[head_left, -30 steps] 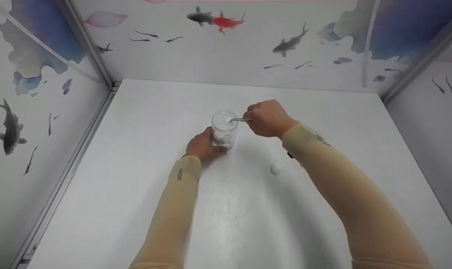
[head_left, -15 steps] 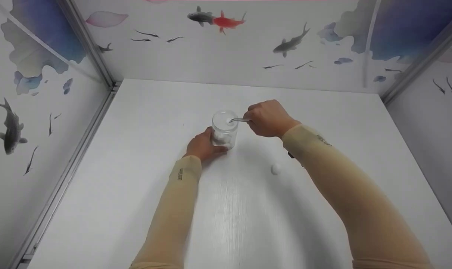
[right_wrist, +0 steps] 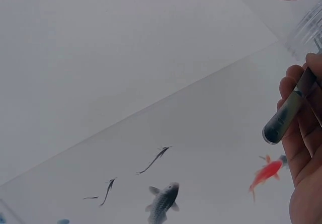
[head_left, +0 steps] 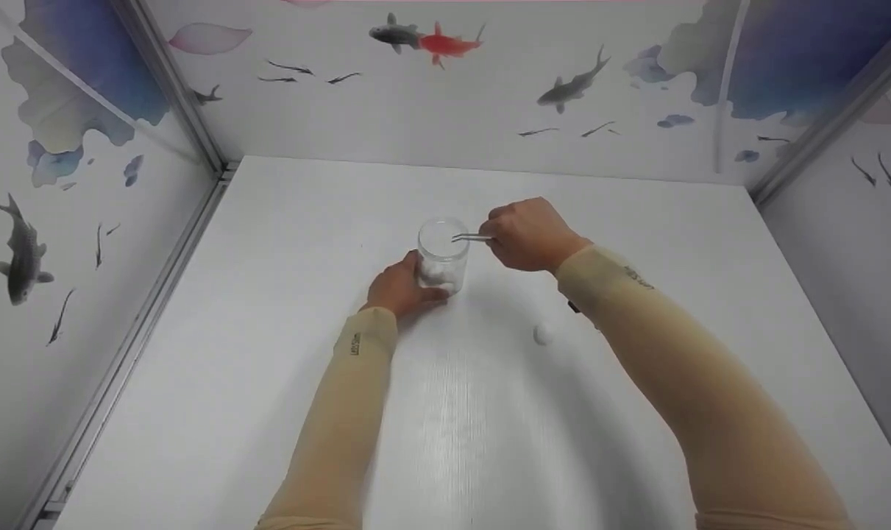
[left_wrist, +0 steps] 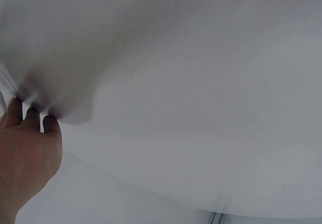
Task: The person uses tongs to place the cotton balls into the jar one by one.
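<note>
My left hand (head_left: 395,285) grips a clear, open jar (head_left: 456,259) low on its side, near the middle of the white table. Several white cotton balls (head_left: 438,274) lie in the bottom of it. In my right hand (head_left: 526,234) I hold metal tweezers (head_left: 471,237), their tips slightly parted over the jar's mouth with nothing between them. The right wrist view shows the broad end of the tweezers (right_wrist: 283,119) jutting from between thumb and fingers. A single white ball (head_left: 543,334) sits on the table below my right wrist.
White walls (head_left: 474,140) painted with fish stand at the back and both sides of the table (head_left: 268,368). Metal corner posts (head_left: 173,88) mark the back corners. A small dark object (head_left: 574,305) shows at the right sleeve's underside.
The tweezers' tips have parted, and the white ball they held over the jar's mouth has left them. Both hands and the jar have stayed in place.
</note>
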Demonstrator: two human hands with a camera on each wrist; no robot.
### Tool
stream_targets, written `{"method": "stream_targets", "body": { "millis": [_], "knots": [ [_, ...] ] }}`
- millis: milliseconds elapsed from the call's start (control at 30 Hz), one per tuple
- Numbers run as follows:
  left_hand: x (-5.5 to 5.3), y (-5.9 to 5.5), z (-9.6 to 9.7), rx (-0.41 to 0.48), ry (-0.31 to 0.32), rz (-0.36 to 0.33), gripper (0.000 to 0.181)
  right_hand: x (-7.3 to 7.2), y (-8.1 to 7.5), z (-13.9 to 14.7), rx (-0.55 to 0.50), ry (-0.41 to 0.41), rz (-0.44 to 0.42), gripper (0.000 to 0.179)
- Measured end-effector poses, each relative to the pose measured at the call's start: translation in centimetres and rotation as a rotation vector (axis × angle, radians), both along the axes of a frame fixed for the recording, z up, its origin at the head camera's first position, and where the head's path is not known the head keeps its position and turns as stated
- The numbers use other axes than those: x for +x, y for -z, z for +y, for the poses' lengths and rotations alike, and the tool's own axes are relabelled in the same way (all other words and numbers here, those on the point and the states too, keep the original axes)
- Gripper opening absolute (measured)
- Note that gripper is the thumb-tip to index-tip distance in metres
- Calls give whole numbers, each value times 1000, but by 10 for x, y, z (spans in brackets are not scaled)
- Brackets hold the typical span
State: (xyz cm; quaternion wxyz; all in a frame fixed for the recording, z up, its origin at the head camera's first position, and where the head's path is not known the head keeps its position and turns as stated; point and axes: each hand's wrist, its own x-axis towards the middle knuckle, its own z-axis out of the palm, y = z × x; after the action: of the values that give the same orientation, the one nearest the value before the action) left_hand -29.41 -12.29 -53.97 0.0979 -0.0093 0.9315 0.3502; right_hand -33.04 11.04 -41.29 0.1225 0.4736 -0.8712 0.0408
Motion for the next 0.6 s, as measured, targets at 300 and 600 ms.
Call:
{"method": "stream_targets", "body": {
  "millis": [300, 600],
  "knots": [
    [0, 3, 1, -9, 16, 11, 95, 4, -1, 5, -10, 1, 24, 17],
    [-1, 5, -1, -18, 20, 49, 86, 10, 1, 31, -33, -9, 40, 15]
  ]
}}
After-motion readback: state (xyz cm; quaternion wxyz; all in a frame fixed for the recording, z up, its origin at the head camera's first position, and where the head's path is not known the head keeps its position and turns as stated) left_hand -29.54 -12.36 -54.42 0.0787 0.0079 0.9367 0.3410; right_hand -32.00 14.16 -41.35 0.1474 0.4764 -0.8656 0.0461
